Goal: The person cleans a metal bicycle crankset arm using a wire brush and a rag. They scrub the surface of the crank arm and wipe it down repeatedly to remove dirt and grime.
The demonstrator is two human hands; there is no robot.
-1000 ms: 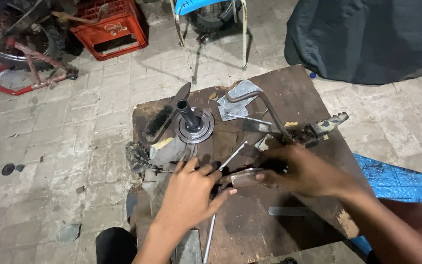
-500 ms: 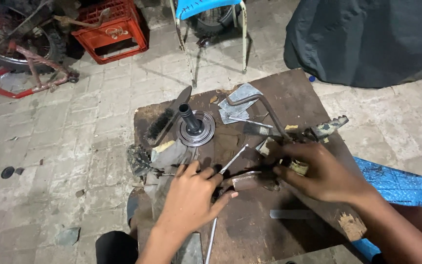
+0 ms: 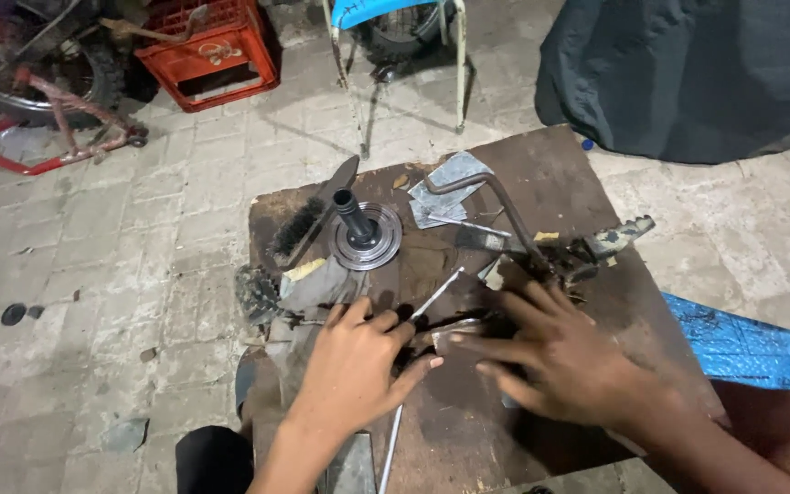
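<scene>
Head view: both hands work over a small dark metal part lying mid-worktop on the rusty brown metal worktop. The left hand rests fingers spread, fingertips beside the part; the right hand lies flat, fingers splayed, reaching onto it. It looks like steadying and positioning the piece. A thin silver rod lies just beyond; a round grey flanged hub and black wire brush crowd the far left. Open room lies rightward, toward the edge.

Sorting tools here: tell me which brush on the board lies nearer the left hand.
The grimy brush at the board's left edge, just beyond the left hand; the black-bristled brush lies farther up.
</scene>
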